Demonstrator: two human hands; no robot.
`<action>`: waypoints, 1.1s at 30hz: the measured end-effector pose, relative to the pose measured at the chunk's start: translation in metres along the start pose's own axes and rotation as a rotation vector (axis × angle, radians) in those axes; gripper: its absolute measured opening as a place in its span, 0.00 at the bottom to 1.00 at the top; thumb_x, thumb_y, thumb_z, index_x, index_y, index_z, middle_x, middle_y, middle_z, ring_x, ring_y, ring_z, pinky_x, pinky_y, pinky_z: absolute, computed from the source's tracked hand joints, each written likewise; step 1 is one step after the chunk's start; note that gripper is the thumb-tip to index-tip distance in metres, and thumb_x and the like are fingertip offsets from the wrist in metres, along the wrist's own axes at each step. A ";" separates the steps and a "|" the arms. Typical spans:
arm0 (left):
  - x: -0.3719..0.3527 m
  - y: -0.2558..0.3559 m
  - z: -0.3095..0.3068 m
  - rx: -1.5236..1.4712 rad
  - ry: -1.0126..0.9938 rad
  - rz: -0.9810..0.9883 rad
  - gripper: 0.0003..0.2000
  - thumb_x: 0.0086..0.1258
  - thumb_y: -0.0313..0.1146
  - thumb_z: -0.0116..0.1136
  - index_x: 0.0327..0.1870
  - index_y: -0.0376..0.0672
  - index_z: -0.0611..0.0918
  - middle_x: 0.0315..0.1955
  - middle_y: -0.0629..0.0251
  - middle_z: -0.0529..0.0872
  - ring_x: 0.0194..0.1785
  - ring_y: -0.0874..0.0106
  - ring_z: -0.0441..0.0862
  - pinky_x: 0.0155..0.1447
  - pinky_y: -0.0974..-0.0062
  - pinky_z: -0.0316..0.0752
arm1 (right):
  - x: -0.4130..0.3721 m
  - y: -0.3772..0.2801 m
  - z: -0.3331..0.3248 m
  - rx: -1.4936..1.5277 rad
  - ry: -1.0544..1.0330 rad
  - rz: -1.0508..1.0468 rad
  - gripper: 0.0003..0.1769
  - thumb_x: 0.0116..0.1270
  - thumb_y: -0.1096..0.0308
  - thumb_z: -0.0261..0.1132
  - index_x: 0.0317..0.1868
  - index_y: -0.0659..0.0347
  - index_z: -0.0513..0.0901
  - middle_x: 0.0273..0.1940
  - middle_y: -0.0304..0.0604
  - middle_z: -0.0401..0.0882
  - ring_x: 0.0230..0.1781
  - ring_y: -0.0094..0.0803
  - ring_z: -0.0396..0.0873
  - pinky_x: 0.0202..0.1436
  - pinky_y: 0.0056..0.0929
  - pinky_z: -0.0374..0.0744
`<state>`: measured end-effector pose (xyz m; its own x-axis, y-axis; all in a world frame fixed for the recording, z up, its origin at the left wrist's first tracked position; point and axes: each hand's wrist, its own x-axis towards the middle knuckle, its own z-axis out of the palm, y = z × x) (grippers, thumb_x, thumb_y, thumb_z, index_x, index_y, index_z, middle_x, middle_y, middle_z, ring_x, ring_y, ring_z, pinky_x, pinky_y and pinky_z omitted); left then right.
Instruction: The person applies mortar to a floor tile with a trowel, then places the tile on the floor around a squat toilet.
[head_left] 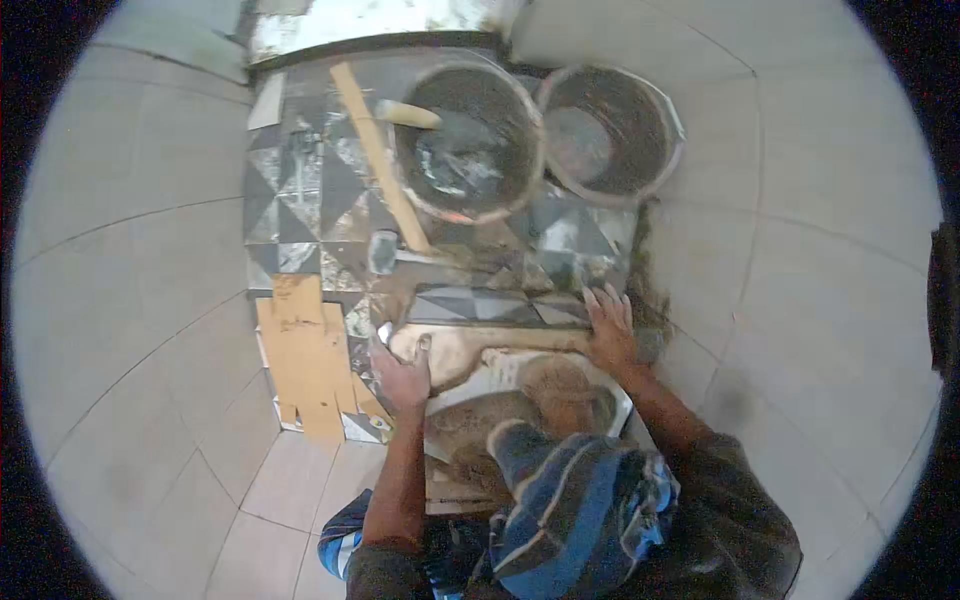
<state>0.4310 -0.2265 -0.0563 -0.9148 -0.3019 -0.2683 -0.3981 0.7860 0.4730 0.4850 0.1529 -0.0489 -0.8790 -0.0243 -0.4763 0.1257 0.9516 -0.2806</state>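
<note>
A light wooden board point(520, 338) lies crosswise in front of me, between my two hands, along the near edge of a strip of grey-and-white patterned tile point(490, 305). At the board's left end is my left hand point(403, 372), its thumb and fingers around the end. A small white spot shows by its fingertips, too blurred to name. My right hand point(611, 330) rests over the right end, fingers stretched forward past the board toward the tile, with pale smears on them. Below the board, brown wet-looking material point(470, 415) and my bare foot point(510, 435) show.
Two buckets with grey mix stand at the back, a left bucket point(541, 150) and a right bucket point(672, 120). A wooden handle point(408, 114) juts from the left one. Nearby lie a wooden strip point(380, 160), a mallet point(383, 252) and cardboard point(305, 355). Tiled walls point(800, 250) close both sides.
</note>
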 end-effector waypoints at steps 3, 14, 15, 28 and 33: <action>0.008 -0.005 0.001 -0.163 0.028 -0.114 0.48 0.67 0.49 0.74 0.81 0.31 0.63 0.76 0.37 0.69 0.78 0.41 0.66 0.82 0.50 0.60 | 0.009 -0.003 -0.011 0.011 -0.074 0.013 0.64 0.56 0.36 0.78 0.85 0.58 0.58 0.81 0.54 0.60 0.87 0.54 0.48 0.89 0.61 0.44; 0.025 0.006 0.017 0.148 0.163 0.108 0.42 0.72 0.54 0.65 0.76 0.28 0.69 0.71 0.37 0.74 0.77 0.40 0.68 0.82 0.42 0.56 | 0.026 0.026 0.020 -0.045 -0.125 -0.130 0.67 0.56 0.20 0.70 0.82 0.61 0.64 0.79 0.59 0.63 0.85 0.58 0.52 0.88 0.65 0.42; 0.025 0.005 0.017 0.153 0.177 0.110 0.42 0.72 0.54 0.65 0.76 0.28 0.69 0.71 0.37 0.74 0.77 0.40 0.68 0.82 0.42 0.56 | 0.025 0.023 0.019 -0.040 -0.116 -0.141 0.67 0.56 0.20 0.70 0.82 0.61 0.64 0.79 0.59 0.63 0.85 0.58 0.52 0.88 0.65 0.42; 0.009 -0.019 0.007 -0.038 0.265 -0.026 0.35 0.72 0.47 0.65 0.74 0.32 0.74 0.70 0.40 0.77 0.75 0.42 0.69 0.81 0.42 0.57 | 0.021 0.032 0.027 -0.056 -0.034 -0.180 0.68 0.53 0.23 0.74 0.82 0.63 0.64 0.78 0.62 0.65 0.85 0.59 0.53 0.87 0.66 0.44; 0.007 -0.025 0.013 0.129 0.267 -0.088 0.35 0.75 0.48 0.62 0.75 0.32 0.73 0.71 0.39 0.76 0.76 0.41 0.70 0.81 0.42 0.56 | 0.013 0.036 0.030 -0.090 -0.058 -0.180 0.62 0.56 0.28 0.74 0.80 0.63 0.66 0.76 0.62 0.67 0.84 0.59 0.55 0.87 0.66 0.46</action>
<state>0.4355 -0.2415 -0.0808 -0.8695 -0.4895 -0.0655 -0.4803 0.8073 0.3428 0.4921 0.1773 -0.0903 -0.8555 -0.2118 -0.4726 -0.0750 0.9536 -0.2915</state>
